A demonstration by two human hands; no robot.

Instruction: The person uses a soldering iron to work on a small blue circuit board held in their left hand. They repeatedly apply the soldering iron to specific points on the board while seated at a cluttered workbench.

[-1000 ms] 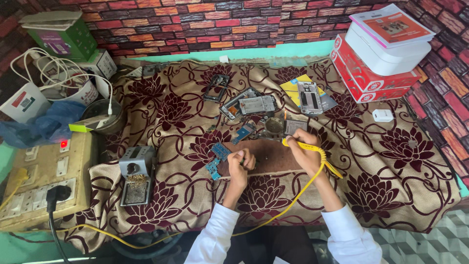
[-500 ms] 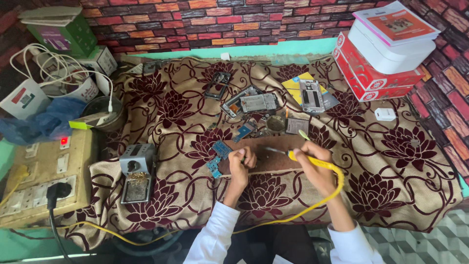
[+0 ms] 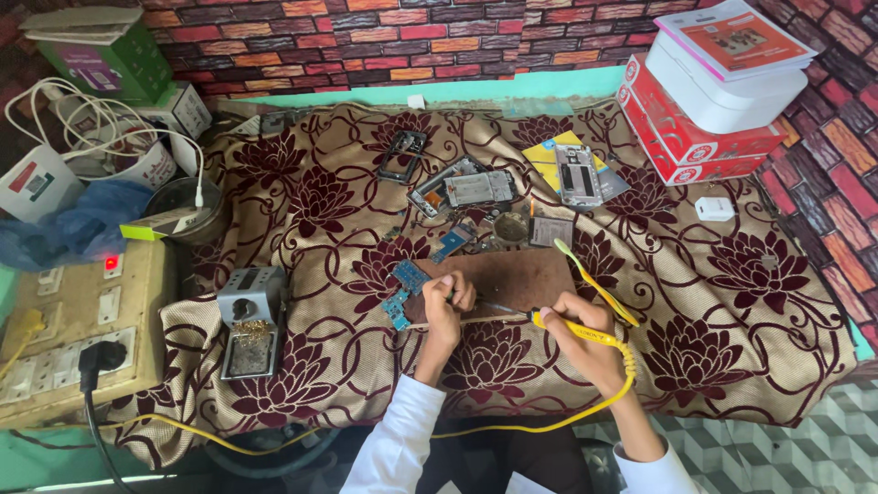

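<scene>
Single head-worn camera is looking steeply down from above onto the brown flower-patterned cloth-covered bench (image 3: 713, 302), facing the red brick-patterned wall (image 3: 457, 41), at arm's-length nearness.

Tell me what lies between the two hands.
In the head view, the soldering iron's thin metal tip spans the brown board from the right hand toward the left hand.

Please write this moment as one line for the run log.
left hand: holds blue circuit board on wooden board | right hand: grips yellow soldering iron, tip toward left hand | jaws: n/a
</scene>
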